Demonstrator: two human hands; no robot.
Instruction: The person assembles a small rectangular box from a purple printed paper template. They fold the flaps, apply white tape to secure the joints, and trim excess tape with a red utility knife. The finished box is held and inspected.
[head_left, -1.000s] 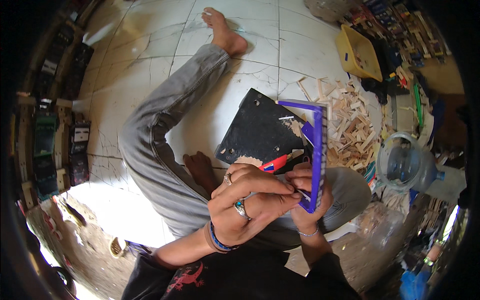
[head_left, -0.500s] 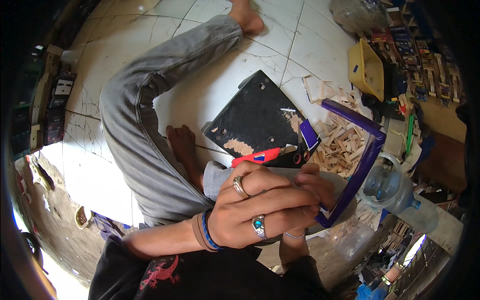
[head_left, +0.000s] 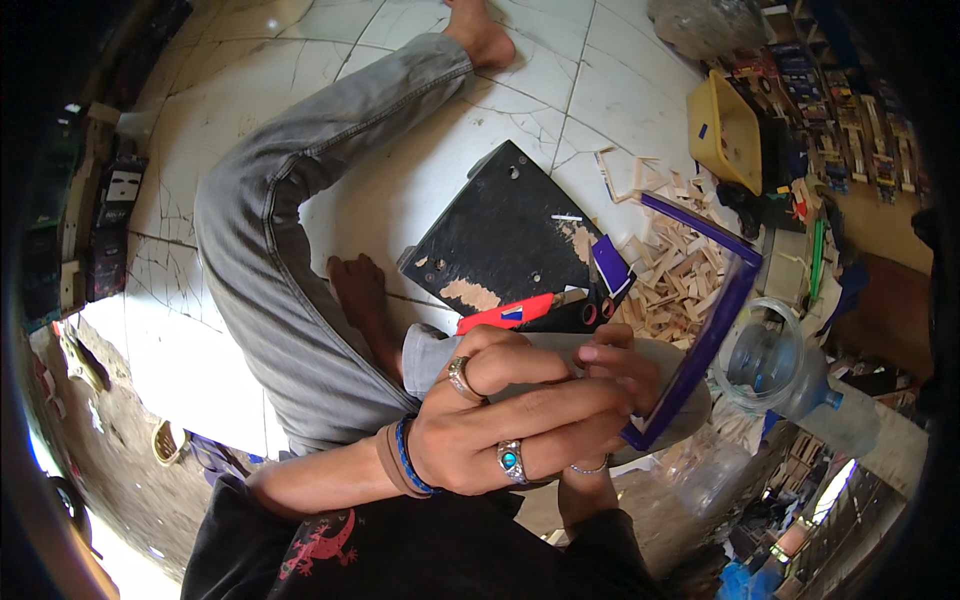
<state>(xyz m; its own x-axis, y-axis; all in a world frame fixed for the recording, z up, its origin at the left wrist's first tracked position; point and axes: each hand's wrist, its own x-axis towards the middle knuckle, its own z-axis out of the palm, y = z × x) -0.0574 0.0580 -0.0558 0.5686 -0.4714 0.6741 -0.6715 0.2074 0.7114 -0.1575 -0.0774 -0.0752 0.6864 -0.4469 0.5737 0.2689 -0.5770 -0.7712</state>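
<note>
Purple frame (head_left: 715, 325) has been swung outward, corner seemingly being worked, pinched by left hand (head_left: 520, 410); grip of right hand (head_left: 622, 366) unclear

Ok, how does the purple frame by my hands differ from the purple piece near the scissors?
The purple frame is larger, with long strips meeting at corners; the purple piece is small and flat. The frame is held up off the floor, while the piece lies on the black board. Both are purple.
</note>
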